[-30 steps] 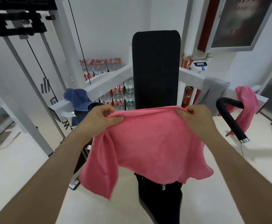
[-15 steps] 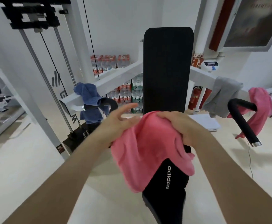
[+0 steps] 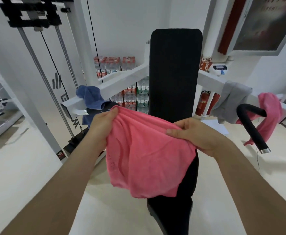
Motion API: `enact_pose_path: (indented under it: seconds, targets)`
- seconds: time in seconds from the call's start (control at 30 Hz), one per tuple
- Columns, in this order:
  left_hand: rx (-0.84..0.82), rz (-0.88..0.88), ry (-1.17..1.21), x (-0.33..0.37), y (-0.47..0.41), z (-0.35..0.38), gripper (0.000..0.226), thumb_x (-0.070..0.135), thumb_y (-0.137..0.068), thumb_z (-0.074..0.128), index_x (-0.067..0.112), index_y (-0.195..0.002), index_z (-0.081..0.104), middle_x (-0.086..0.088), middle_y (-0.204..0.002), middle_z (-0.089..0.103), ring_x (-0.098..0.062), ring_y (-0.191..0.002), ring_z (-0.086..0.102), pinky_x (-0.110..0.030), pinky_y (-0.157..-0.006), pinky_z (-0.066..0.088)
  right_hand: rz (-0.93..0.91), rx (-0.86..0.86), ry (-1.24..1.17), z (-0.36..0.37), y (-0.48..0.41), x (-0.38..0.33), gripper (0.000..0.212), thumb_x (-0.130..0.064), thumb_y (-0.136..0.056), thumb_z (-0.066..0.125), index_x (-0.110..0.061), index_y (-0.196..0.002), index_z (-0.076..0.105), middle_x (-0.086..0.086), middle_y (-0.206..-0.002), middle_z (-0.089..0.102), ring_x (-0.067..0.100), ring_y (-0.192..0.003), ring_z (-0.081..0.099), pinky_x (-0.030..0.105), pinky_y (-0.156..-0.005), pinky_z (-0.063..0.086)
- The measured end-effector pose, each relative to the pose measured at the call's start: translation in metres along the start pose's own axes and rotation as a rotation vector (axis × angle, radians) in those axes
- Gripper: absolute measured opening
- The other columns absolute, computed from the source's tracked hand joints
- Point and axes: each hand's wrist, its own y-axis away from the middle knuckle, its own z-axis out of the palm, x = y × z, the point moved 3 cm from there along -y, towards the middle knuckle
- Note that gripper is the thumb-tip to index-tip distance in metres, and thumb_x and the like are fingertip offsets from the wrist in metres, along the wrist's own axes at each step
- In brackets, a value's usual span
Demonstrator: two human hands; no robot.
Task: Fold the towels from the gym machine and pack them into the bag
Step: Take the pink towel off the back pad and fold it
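A pink towel (image 3: 145,160), folded over, hangs in the air between both hands in front of the machine's black back pad (image 3: 174,72). My left hand (image 3: 103,122) pinches its upper left edge. My right hand (image 3: 198,134) grips its upper right edge with the thumb on top. Three more towels are draped on the white machine arms: a blue towel (image 3: 91,97) on the left arm, a grey towel (image 3: 230,100) and a second pink towel (image 3: 269,114) on the right arm. A black bag (image 3: 172,212) stands on the floor under the held towel, mostly hidden by it.
A black curved handle (image 3: 252,126) with a chrome end sticks out at the right. Packs of water bottles (image 3: 130,97) are stacked behind the machine. Cables and steel guide rods (image 3: 47,78) run down at the left. A red fire extinguisher (image 3: 201,102) stands by the wall.
The hands came together, doubling the pink towel over, and have moved apart again, so the folded towel now hangs stretched between them.
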Motion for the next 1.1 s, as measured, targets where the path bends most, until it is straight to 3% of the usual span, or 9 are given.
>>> enact_pose_path:
  seconds: [0.13, 0.27, 0.4, 0.53, 0.67, 0.83, 0.9, 1.0, 1.1]
  targets:
    - [-0.1, -0.168, 0.108, -0.016, -0.002, 0.005, 0.012, 0.022, -0.088, 0.067, 0.01, -0.089, 0.065, -0.012, -0.09, 0.069, -0.024, -0.077, 0.065, -0.037, -0.074, 0.055, -0.054, 0.101, -0.441, 0.007, 0.002, 0.006, 0.038, -0.019, -0.076, 0.073, -0.002, -0.109, 0.068, 0.021, -0.112, 0.068, 0.032, -0.094, 0.067, 0.046, -0.09, 0.054]
    - [-0.257, -0.228, 0.277, -0.022, 0.007, 0.013, 0.024, 0.001, -0.086, 0.063, 0.012, -0.107, 0.061, -0.007, -0.082, 0.066, -0.017, -0.068, 0.059, -0.032, -0.068, 0.05, 0.016, 0.153, -0.74, 0.022, -0.004, 0.009, 0.025, -0.011, -0.081, 0.069, -0.008, -0.106, 0.065, 0.007, -0.082, 0.067, 0.017, -0.071, 0.066, 0.033, -0.07, 0.057]
    - [-0.346, -0.148, 0.495, -0.011, 0.027, 0.03, 0.028, -0.001, -0.09, 0.056, 0.011, -0.115, 0.058, -0.003, -0.072, 0.065, -0.013, -0.059, 0.062, -0.026, -0.053, 0.054, 0.018, 0.199, -0.745, 0.046, -0.01, 0.005, 0.025, -0.017, -0.085, 0.069, -0.004, -0.106, 0.066, 0.009, -0.08, 0.068, 0.018, -0.069, 0.065, 0.034, -0.069, 0.056]
    - [-0.42, -0.05, 0.564, 0.003, 0.046, 0.044, 0.022, -0.004, -0.093, 0.05, 0.008, -0.109, 0.058, -0.01, -0.078, 0.065, -0.018, -0.067, 0.067, -0.029, -0.06, 0.058, -0.124, 0.203, -0.523, 0.065, -0.014, -0.004, 0.035, -0.027, -0.08, 0.074, -0.007, -0.107, 0.066, 0.006, -0.077, 0.067, 0.011, -0.055, 0.061, 0.022, -0.047, 0.047]
    - [-0.466, 0.155, 0.358, 0.011, 0.054, 0.037, 0.037, -0.014, -0.091, 0.045, 0.012, -0.111, 0.061, -0.009, -0.093, 0.07, -0.02, -0.083, 0.069, -0.033, -0.071, 0.057, -0.172, 0.303, -0.475, 0.06, -0.017, -0.007, 0.026, -0.014, -0.079, 0.077, -0.005, -0.101, 0.067, 0.014, -0.086, 0.072, 0.021, -0.069, 0.072, 0.027, -0.059, 0.057]
    - [-0.4, 0.299, 0.032, 0.002, 0.065, 0.033, 0.039, -0.002, -0.086, 0.066, 0.024, -0.114, 0.06, -0.01, -0.114, 0.063, -0.035, -0.096, 0.068, -0.045, -0.081, 0.058, -0.072, 0.312, -0.666, 0.054, -0.019, -0.009, 0.012, -0.008, -0.085, 0.069, -0.001, -0.095, 0.069, 0.015, -0.071, 0.069, 0.019, -0.055, 0.067, 0.026, -0.049, 0.054]
    - [-0.452, 0.216, 0.132, -0.009, 0.07, 0.031, 0.041, -0.001, -0.09, 0.06, 0.026, -0.12, 0.056, -0.011, -0.108, 0.064, -0.031, -0.087, 0.067, -0.041, -0.082, 0.056, -0.02, 0.283, -0.741, 0.05, -0.024, -0.01, 0.008, -0.011, -0.081, 0.073, -0.005, -0.084, 0.069, 0.009, -0.06, 0.063, 0.015, -0.047, 0.06, 0.022, -0.049, 0.051]
    - [-0.497, 0.337, 0.153, -0.01, 0.075, 0.026, 0.054, -0.018, -0.088, 0.05, 0.021, -0.124, 0.058, -0.01, -0.096, 0.069, -0.019, -0.08, 0.066, -0.029, -0.074, 0.054, 0.037, 0.098, -0.799, 0.058, -0.027, -0.016, 0.041, -0.019, -0.045, 0.089, -0.008, -0.079, 0.068, 0.014, -0.084, 0.053, 0.03, -0.079, 0.052, 0.041, -0.082, 0.045]
    - [-0.411, 0.603, -0.093, 0.002, 0.081, 0.027, 0.047, -0.009, -0.082, 0.065, 0.02, -0.118, 0.066, -0.004, -0.085, 0.067, -0.012, -0.081, 0.064, -0.024, -0.081, 0.054, 0.1, 0.028, -0.734, 0.063, -0.028, -0.015, 0.012, -0.019, -0.062, 0.08, -0.011, -0.068, 0.073, 0.009, -0.07, 0.057, 0.025, -0.066, 0.054, 0.028, -0.064, 0.048]
